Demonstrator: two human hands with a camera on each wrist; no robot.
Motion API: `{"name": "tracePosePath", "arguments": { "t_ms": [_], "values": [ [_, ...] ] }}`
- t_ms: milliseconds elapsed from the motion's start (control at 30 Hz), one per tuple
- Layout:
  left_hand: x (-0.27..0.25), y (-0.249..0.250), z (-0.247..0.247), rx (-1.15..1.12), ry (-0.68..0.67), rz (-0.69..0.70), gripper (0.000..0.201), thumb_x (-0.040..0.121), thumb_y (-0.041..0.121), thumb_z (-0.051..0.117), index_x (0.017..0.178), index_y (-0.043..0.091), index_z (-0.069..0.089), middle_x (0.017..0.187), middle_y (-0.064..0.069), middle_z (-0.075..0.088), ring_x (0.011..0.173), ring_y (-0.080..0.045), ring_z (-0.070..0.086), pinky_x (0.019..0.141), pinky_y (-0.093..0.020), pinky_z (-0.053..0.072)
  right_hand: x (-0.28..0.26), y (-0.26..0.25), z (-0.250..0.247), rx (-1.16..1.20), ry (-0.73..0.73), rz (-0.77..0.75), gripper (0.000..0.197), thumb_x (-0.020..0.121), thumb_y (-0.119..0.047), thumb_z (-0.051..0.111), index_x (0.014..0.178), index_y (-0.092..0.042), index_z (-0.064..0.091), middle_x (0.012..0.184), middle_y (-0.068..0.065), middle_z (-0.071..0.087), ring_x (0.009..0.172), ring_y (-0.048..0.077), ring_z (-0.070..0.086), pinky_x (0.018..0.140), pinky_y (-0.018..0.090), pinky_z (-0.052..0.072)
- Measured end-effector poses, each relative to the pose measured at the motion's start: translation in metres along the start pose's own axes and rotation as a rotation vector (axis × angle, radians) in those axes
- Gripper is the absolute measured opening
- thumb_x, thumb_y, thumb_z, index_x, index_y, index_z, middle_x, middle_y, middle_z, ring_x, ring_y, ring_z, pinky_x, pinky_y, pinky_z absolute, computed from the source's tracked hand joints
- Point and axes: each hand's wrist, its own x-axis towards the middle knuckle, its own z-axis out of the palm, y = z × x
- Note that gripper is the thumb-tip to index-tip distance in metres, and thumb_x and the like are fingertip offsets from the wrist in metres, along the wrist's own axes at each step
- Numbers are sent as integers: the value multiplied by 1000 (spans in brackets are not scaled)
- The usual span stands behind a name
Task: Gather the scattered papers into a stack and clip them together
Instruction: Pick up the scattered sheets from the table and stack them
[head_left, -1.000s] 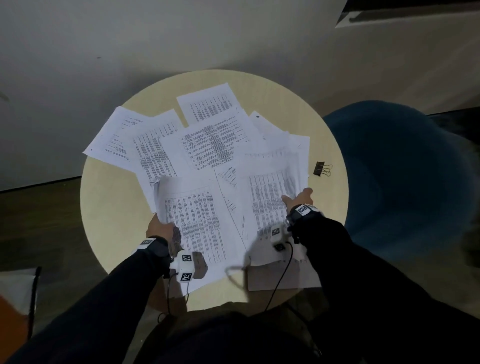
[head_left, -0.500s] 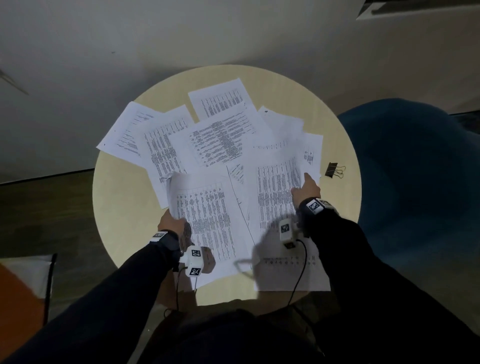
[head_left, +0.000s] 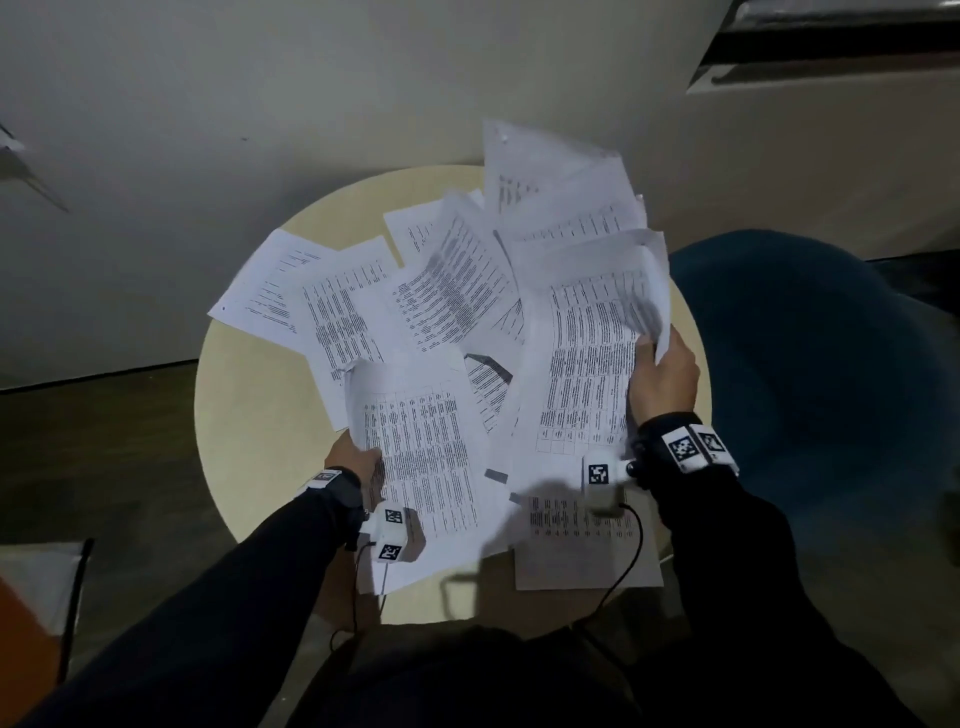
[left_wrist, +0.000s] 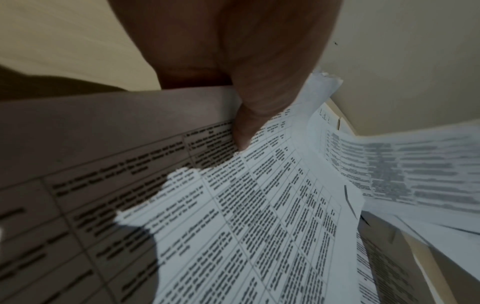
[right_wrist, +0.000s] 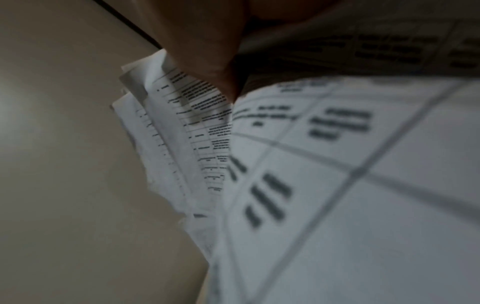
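Observation:
Several printed white papers (head_left: 452, 291) lie overlapping on a round pale table (head_left: 249, 415). My left hand (head_left: 358, 460) pinches the left edge of a table-printed sheet (head_left: 421, 452), its thumb (left_wrist: 249, 115) on top of that sheet (left_wrist: 259, 226). My right hand (head_left: 662, 379) grips a bunch of sheets (head_left: 587, 291) by their right edge and holds them lifted and fanned above the table's right side. In the right wrist view a finger (right_wrist: 207, 61) presses on that bunch of sheets (right_wrist: 337, 185). No clip is visible.
A dark blue chair (head_left: 821, 374) stands right of the table. A white wall (head_left: 311, 93) lies behind it. One sheet (head_left: 582, 551) overhangs the near table edge by my right wrist. Dark floor (head_left: 104, 457) is at the left, with an orange object (head_left: 26, 639) at the lower left.
My right hand has closed on the right-side sheets and raised them, so they fan upward and hide the black clip's spot. My left hand keeps its hold on its sheet.

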Motion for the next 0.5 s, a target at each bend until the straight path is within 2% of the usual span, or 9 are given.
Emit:
{"name": "tracePosePath", "arguments": {
  "t_ms": [67, 100, 233, 300, 367, 433, 500],
  "values": [
    [-1, 1, -2, 20, -11, 6, 37, 91, 10, 64, 123, -5, 54, 121, -25, 61, 110, -38, 58, 88, -38, 45, -3, -6, -9, 64, 14, -25, 31, 100, -19, 42, 125, -12, 58, 116, 9, 67, 107, 25, 62, 96, 36, 49],
    [-1, 1, -3, 22, -14, 8, 36, 91, 10, 63, 122, -5, 54, 121, -25, 61, 111, -38, 58, 87, -38, 44, -4, -6, -11, 91, 19, -24, 31, 99, -19, 43, 127, -15, 58, 118, 7, 66, 109, 22, 62, 98, 35, 48],
    [-4, 3, -6, 61, -39, 32, 32, 92, 10, 62, 120, -4, 55, 120, -24, 61, 110, -37, 58, 83, -34, 42, -14, -14, -28, 225, 89, -19, 34, 96, -16, 46, 127, -20, 58, 118, -7, 65, 115, 12, 60, 102, 28, 44],
    [-6, 4, -8, 69, -45, 42, 33, 93, 11, 61, 121, -4, 55, 121, -24, 61, 111, -37, 58, 85, -35, 42, -19, -21, -37, 309, 115, -29, 35, 96, -11, 45, 127, -20, 59, 120, -7, 64, 116, 7, 59, 103, 23, 44],
    [-7, 5, -9, 78, -49, 49, 35, 93, 12, 61, 123, -4, 54, 122, -24, 60, 111, -37, 57, 87, -36, 43, -23, -28, -45, 368, 124, -39, 37, 96, -6, 45, 130, -18, 57, 122, -7, 63, 114, 3, 58, 98, 9, 43],
    [-8, 4, -10, 78, -53, 49, 38, 92, 13, 62, 125, -4, 53, 123, -24, 60, 111, -38, 57, 88, -37, 44, -25, -33, -51, 433, 146, -36, 38, 97, -4, 45, 133, -14, 55, 120, -7, 61, 111, 1, 57, 87, -3, 40],
    [-9, 4, -12, 82, -59, 57, 38, 92, 13, 63, 125, -3, 53, 122, -24, 60, 110, -38, 58, 88, -37, 45, -27, -41, -57, 498, 175, -32, 34, 97, -2, 45, 128, -14, 56, 116, -8, 60, 104, -8, 58, 83, -4, 39]
  ]
}}
